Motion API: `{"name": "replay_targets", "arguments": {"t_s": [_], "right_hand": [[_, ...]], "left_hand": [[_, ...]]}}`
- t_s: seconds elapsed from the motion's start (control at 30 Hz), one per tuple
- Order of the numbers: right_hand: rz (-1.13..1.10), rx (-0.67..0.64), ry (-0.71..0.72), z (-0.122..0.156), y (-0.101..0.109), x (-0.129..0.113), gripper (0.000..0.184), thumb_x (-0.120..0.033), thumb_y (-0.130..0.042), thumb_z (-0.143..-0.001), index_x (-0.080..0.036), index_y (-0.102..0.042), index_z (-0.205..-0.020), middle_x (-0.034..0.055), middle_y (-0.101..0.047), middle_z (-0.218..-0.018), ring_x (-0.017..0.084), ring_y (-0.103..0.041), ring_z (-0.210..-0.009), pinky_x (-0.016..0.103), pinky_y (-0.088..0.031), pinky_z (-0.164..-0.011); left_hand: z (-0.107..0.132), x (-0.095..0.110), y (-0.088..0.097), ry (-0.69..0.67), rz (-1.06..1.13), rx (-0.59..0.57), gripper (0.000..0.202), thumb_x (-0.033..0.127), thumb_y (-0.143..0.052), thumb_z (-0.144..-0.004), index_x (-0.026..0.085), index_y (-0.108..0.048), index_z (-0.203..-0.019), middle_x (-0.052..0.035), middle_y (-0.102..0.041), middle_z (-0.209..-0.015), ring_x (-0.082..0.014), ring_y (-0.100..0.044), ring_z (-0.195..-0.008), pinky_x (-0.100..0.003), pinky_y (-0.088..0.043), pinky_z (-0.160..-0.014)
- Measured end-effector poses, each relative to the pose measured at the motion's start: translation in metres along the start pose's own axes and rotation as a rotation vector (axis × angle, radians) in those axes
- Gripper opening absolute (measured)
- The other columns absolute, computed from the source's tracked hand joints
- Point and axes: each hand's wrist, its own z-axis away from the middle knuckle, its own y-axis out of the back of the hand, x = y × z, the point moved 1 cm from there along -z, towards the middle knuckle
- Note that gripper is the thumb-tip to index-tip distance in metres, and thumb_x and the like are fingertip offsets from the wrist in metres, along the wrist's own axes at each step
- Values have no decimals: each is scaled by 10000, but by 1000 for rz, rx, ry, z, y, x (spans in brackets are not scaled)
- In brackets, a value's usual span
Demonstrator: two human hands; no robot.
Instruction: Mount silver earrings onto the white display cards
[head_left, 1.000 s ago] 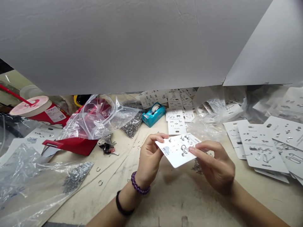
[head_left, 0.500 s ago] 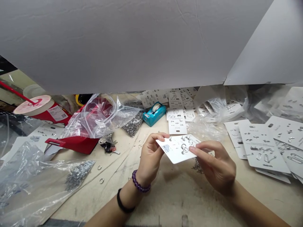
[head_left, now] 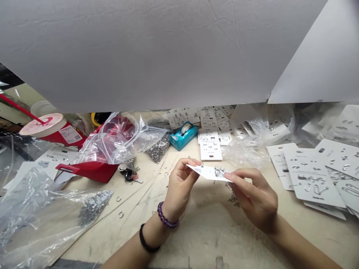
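Gripping: jewelry card — left hand and right hand pinched on opposite edges
At 11 o'clock: teal tape dispenser

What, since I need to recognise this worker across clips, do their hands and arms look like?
The left hand and right hand are bare, without gloves or visible rings. The left wrist wears a purple beaded bracelet and, nearer the elbow, a thin black band. The right wrist shows no jewellery, and neither arm shows a sleeve.

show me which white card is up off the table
The white card pinched between the left hand and right hand, tilted almost edge-on; the other cards lie flat on the table.
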Motion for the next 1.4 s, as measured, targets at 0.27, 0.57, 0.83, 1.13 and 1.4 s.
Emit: {"name": "replay_targets", "arguments": {"t_s": [0.27, 0.57, 0.83, 1.13, 1.4], "right_hand": [[20, -80, 45, 1, 1, 1, 534, 52, -517, -728, -219, -547, -1187, 55, -566, -844, 159, -557, -752, 278, -493, -580], [-56, 185, -154, 3, 12, 18, 452, -83, -580, -735, -195, -504, -1166, 81, -563, -972, 238, -544, -940, 447, -473, -795], [-273, 134, -608, -4, 8, 11, 186, -196, -575, -781, -200, -587, -967, 33, -599, -801, 154, -582, -704, 306, -531, -605], [-479, 162, -857, -11, 8, 6, 211, -261, -602, -767, -181, -581, -962, 18, -611, -742, 94, -545, -530, 235, -510, -494], [-474, 108, -780, -7, 8, 13, 189, -219, -585, -783, -172, -578, -966, 23, -621, -728, 104, -567, -524, 246, -528, -487]], "left_hand": [[3, 22, 10, -893, -928, -84, 432, 106, -585, -747, 219, -473, -1148, -69, -578, -1090, -202, -498, -1024, -364, -395, -889], [1, 24, 16, -652, -541, 1, 208, 45, -522, -781, 207, -573, -902, -16, -620, -850, -129, -580, -829, -263, -478, -753], [-6, 18, 12, 30, -163, -37, 241, 328, -553, -800, 156, -542, -968, -60, -622, -947, -160, -583, -848, -256, -495, -710], [-6, 18, 9, 96, -156, -81, 277, 374, -487, -826, 136, -547, -956, -49, -612, -859, -89, -529, -613, -185, -447, -515], [-5, 15, 6, 113, -75, -87, 376, 323, -609, -755, 170, -404, -1032, -79, -574, -1020, -174, -564, -916, -291, -485, -756]]}}
